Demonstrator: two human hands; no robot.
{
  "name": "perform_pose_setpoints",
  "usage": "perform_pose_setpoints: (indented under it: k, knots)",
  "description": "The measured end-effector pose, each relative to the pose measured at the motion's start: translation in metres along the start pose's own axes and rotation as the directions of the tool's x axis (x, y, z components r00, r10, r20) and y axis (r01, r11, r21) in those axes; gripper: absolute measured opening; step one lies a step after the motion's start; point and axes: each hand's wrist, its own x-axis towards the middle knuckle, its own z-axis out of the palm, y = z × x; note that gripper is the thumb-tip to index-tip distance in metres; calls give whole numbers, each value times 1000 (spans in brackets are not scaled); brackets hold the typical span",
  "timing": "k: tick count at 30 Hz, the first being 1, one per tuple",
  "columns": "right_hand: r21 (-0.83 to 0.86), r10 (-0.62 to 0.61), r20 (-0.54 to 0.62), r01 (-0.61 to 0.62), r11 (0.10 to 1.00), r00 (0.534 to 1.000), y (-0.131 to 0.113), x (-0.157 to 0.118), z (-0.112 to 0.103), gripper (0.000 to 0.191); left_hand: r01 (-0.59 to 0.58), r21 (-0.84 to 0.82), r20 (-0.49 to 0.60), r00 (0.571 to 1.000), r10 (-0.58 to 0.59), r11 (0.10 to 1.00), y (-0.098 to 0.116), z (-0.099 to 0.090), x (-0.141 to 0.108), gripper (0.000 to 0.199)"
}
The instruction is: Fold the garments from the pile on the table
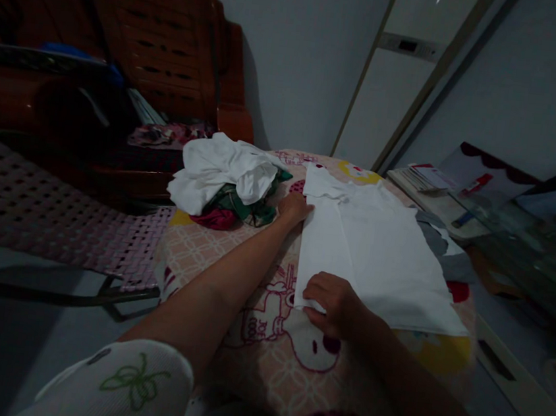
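Grasps a flat white cloth shirt [388, 246] by its left edge, with left hand [294, 208] farther out, right hand [337, 303] at near corner; extends mostly rightward.

The carved wooden bench [163, 44] is gleaming — glossy, reddish — while the white shirt [392, 253] is showing matt, lightly creased cloth.
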Motion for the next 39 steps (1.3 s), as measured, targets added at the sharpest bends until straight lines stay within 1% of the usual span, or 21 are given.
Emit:
perform_pose_setpoints:
  k: [1, 4, 7, 9, 11, 17, 22, 25, 28, 30, 34, 36, 39]
  knots:
    - [-32, -11, 14, 12, 999, 1000, -1, 1, 0, 1, 6, 0, -13, 1000, -6, 1000, 0, 0, 0, 43]
    - [-151, -37, 53, 44, 988, 998, -7, 3, 0, 7, 15, -5, -45, 999, -15, 1000, 1, 2, -1, 42]
    - [-247, -48, 51, 59, 967, 998, -12, 5, 3, 9, 23, 7, -58, 998, -23, 1000, 3, 1, -4, 42]
    - [-262, -54, 30, 60, 963, 998, -14, 5, 4, 11, 22, 10, -52, 998, -21, 1000, 4, -1, -7, 38]
    - [-239, -50, 6, 50, 970, 999, -14, 5, 5, 12, 8, 0, -43, 999, -8, 1000, 4, -3, -9, 34]
    - [-56, 5, -31, -7, 998, 999, -10, 7, 4, 18, -4, -36, -58, 998, 2, 999, -2, 0, -4, 30]
    - [133, 140, -70, -129, 983, 988, -8, 10, 6, 20, -1, -32, -42, 999, 0, 999, -6, 1, 0, 31]
    - [300, 204, -54, -179, 937, 977, -2, 9, 5, 18, -13, -34, -44, 999, 12, 999, -6, 0, -2, 31]
    - [465, 244, 4, -218, 858, 970, 6, 7, 2, 15, -21, -44, -49, 999, 19, 999, -6, 0, -3, 31]
    - [541, 280, 56, -265, 799, 958, 11, 6, -2, 14, -20, -48, -54, 998, 17, 999, -6, 1, -3, 31]
    - [612, 323, 154, -346, 711, 934, 15, 5, -9, 18, -26, -56, -49, 999, 24, 998, -6, 1, -2, 30]
    - [628, 327, 167, -356, 693, 930, 16, 4, -9, 19, -29, -53, -46, 999, 27, 998, -6, 1, -3, 29]
    - [631, 324, 154, -345, 695, 933, 17, 2, -7, 18, -28, -44, -49, 998, 26, 999, -5, 1, -4, 29]
